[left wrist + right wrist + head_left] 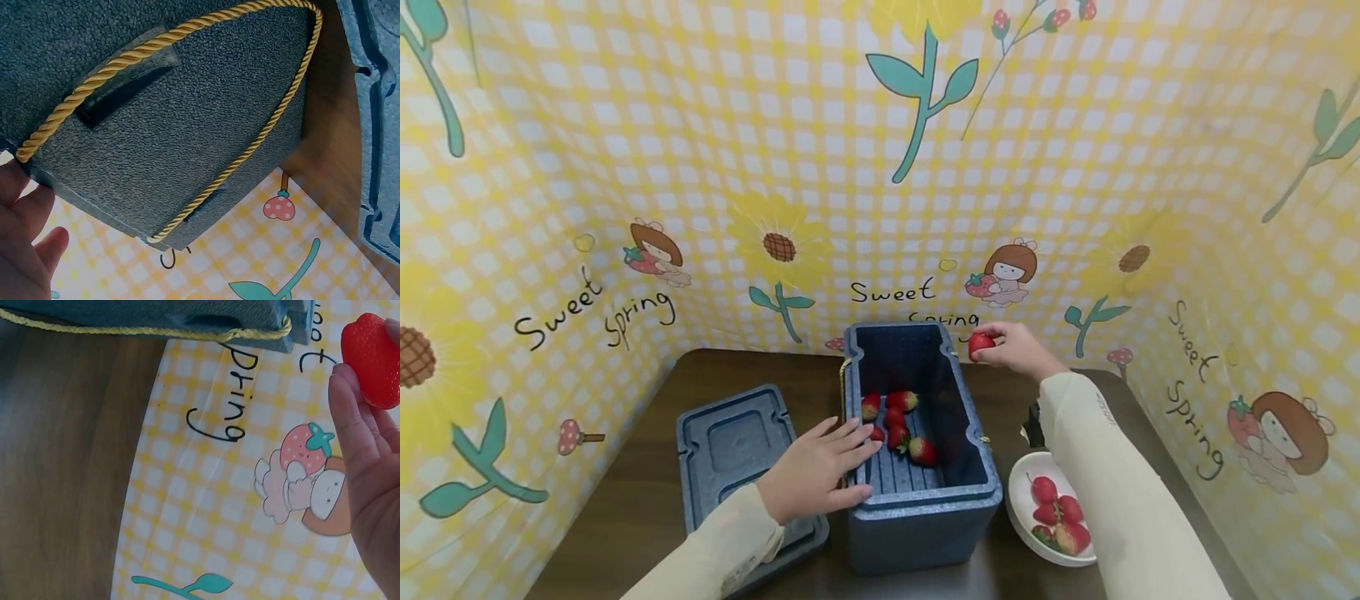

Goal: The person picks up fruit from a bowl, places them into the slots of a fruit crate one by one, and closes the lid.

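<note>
A dark blue foam box (917,537) stands lidless on the brown table, with several red strawberries (897,425) on its ribbed floor. My left hand (816,471) rests on the box's left rim, fingers extended across the edge; the left wrist view shows its fingertips (47,203) by the rim near a twisted gold rope (125,56). Beyond the box's far right corner, my right hand (1018,348) pinches one red strawberry (372,359) between thumb and fingers, up off the table. The right wrist view cuts off part of that hand.
Left of the box lies its blue lid (741,442), partly covered by my left forearm. A white bowl (1026,529) with several strawberries (1060,512) sits to the right, partly behind my right sleeve (1120,492). Yellow checked cloth (880,217) walls the table in.
</note>
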`<state>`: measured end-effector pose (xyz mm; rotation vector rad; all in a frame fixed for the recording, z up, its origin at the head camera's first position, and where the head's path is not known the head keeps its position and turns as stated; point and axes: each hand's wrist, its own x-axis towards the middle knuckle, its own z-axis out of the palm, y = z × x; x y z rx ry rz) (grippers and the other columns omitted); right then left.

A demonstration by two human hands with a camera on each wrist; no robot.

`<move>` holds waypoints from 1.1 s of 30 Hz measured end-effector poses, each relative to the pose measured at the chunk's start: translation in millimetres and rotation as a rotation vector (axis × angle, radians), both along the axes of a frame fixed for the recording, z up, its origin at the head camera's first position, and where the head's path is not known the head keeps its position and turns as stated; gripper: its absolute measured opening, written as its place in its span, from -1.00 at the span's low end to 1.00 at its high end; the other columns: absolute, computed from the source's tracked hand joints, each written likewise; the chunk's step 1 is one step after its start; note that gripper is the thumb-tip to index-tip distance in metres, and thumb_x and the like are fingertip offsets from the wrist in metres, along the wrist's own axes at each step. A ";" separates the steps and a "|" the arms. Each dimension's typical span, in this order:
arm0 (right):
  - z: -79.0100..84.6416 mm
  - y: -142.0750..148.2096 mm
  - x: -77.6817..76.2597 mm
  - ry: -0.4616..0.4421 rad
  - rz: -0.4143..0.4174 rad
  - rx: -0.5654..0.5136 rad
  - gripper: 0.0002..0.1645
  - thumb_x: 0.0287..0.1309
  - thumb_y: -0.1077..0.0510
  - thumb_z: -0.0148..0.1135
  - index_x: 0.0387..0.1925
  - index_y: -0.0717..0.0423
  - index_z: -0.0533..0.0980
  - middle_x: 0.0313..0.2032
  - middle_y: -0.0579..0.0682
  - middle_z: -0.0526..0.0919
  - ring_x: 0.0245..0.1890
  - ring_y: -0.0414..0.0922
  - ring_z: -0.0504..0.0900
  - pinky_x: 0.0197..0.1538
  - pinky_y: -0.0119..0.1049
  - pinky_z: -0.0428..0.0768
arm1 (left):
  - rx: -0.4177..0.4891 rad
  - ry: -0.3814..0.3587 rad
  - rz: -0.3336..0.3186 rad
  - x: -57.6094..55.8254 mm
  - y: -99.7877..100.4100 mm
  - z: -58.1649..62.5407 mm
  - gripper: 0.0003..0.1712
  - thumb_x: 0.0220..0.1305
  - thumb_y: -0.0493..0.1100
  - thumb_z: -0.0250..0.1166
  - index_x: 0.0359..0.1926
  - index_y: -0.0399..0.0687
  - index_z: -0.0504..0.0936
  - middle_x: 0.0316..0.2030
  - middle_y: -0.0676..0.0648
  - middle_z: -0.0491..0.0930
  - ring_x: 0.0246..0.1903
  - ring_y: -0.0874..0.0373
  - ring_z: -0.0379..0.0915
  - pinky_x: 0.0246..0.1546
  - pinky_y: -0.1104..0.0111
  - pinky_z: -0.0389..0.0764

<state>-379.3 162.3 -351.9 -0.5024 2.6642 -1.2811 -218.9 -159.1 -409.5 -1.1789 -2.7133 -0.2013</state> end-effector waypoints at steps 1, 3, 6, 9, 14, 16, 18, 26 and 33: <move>0.7 -1.6 -1.2 0.007 0.005 0.008 -0.45 0.06 0.25 0.31 0.09 0.43 0.46 -0.12 0.34 0.57 -0.40 -0.08 0.58 -0.27 -0.23 0.65 | 0.003 -0.004 0.002 -0.4 1.0 0.0 -0.34 0.36 0.24 0.02 0.29 -0.07 0.45 0.28 -0.12 0.39 0.30 -0.03 0.26 0.27 -0.02 0.23; 1.8 -6.0 -3.5 0.012 0.012 0.020 -0.45 0.07 0.25 0.31 0.10 0.42 0.46 -0.12 0.35 0.56 -0.38 -0.05 0.59 -0.29 -0.28 0.64 | 0.006 -0.009 0.007 -0.9 3.0 -0.3 -0.34 0.35 0.22 0.03 0.28 -0.08 0.46 0.27 -0.13 0.39 0.29 -0.03 0.26 0.27 -0.02 0.23; 4.8 -14.0 -4.6 0.014 0.029 0.053 -0.47 0.08 0.24 0.30 0.09 0.39 0.48 -0.08 0.34 0.54 -0.33 0.00 0.59 -0.26 -0.29 0.64 | 0.020 -0.035 0.016 -1.0 4.7 -2.0 -0.34 0.33 0.20 0.06 0.28 -0.12 0.46 0.27 -0.13 0.39 0.30 -0.04 0.25 0.28 -0.03 0.21; 8.6 -22.8 -3.9 0.001 0.047 0.063 -0.48 0.10 0.24 0.29 0.11 0.37 0.48 -0.06 0.33 0.53 -0.28 0.02 0.58 -0.22 -0.26 0.64 | 0.037 -0.036 0.011 -0.9 4.7 -3.7 -0.33 0.33 0.19 0.07 0.28 -0.15 0.46 0.27 -0.14 0.40 0.29 -0.04 0.27 0.28 -0.04 0.21; 12.3 -35.2 -5.1 -0.032 0.066 0.044 -0.44 0.11 0.25 0.28 0.15 0.38 0.44 -0.02 0.33 0.53 -0.29 -0.01 0.60 -0.23 -0.24 0.64 | 0.038 0.002 -0.017 -2.3 5.4 -4.8 -0.32 0.35 0.22 0.04 0.27 -0.14 0.46 0.26 -0.13 0.42 0.27 -0.01 0.29 0.28 -0.02 0.21; 13.0 -41.2 -7.1 -0.034 0.075 0.063 -0.43 0.11 0.24 0.29 0.16 0.37 0.44 0.00 0.31 0.54 -0.30 -0.03 0.60 -0.23 -0.25 0.64 | 0.036 -0.004 -0.023 -2.3 6.1 -4.7 -0.32 0.35 0.23 0.03 0.28 -0.12 0.46 0.26 -0.13 0.41 0.28 -0.01 0.28 0.28 -0.03 0.20; 14.2 -48.3 -9.8 -0.017 0.097 0.097 -0.42 0.10 0.22 0.30 0.16 0.36 0.45 0.00 0.30 0.56 -0.29 -0.04 0.59 -0.22 -0.26 0.62 | 0.039 -0.016 -0.020 -2.0 6.1 -4.1 -0.32 0.35 0.23 0.03 0.29 -0.12 0.45 0.27 -0.13 0.40 0.28 -0.01 0.28 0.29 -0.03 0.19; 20.5 -78.7 -18.0 0.012 0.146 0.183 -0.46 0.10 0.26 0.30 0.14 0.35 0.47 0.02 0.24 0.58 -0.21 -0.01 0.53 -0.15 -0.24 0.57 | 0.032 -0.015 -0.004 -3.2 3.1 -2.1 -0.32 0.35 0.24 0.02 0.29 -0.10 0.46 0.27 -0.12 0.40 0.28 0.00 0.28 0.29 -0.03 0.18; 8.8 -99.6 -17.6 -0.044 0.145 0.173 -0.51 0.12 0.28 0.31 0.11 0.32 0.50 -0.07 0.20 0.60 -0.27 -0.03 0.57 -0.19 -0.25 0.63 | 0.076 0.011 -0.016 -0.4 1.6 -11.5 -0.33 0.38 0.24 -0.01 0.26 -0.13 0.48 0.25 -0.14 0.42 0.25 -0.02 0.32 0.25 -0.05 0.25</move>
